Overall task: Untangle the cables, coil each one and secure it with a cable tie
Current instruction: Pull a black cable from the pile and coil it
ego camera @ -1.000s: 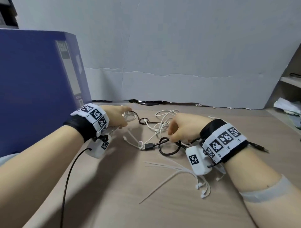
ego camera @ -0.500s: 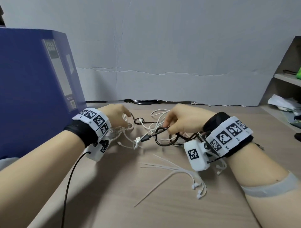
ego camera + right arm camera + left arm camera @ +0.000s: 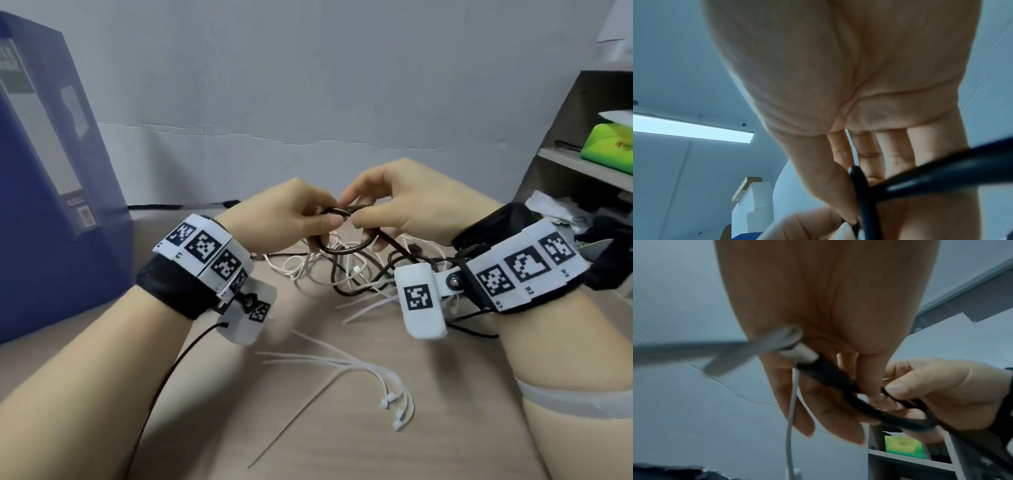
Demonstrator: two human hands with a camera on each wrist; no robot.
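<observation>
Lying low in the frame's centre, the thin white plastic cable ties wait unused on the pale wooden desk. Above them, mid-frame, the left hand and right hand have risen off the desk and now meet, each pinching the looped black cable. Behind, the tangled white cables trail below, so separating seems barely begun.

- Your left hand and right hand meet above the bench, both pinching one cable loop.
- The cable tangle lies under them.
- Cable ties lie nearer you.
- A box stands left, shelves right.
</observation>
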